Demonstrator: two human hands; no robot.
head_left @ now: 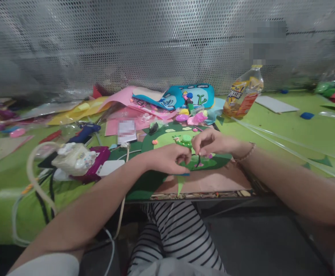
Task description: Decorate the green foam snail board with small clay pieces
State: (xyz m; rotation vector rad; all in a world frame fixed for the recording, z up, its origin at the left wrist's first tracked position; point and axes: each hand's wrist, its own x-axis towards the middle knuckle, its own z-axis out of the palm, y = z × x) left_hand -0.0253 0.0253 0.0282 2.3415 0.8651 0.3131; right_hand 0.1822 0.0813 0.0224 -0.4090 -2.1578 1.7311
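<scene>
Green felt board lies centre-near on the surface; my left hand, fingers curled together, steadies it while right hand fingers pinch a thin dark strip beside the green figure

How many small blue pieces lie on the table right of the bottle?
2. One blue piece lies on the open table right of the bottle; the other blue piece sits farther back by the mesh wall. Clutter may hide more.

felt dark green | trousers black-white stripes (narrow) | table lime green
</scene>
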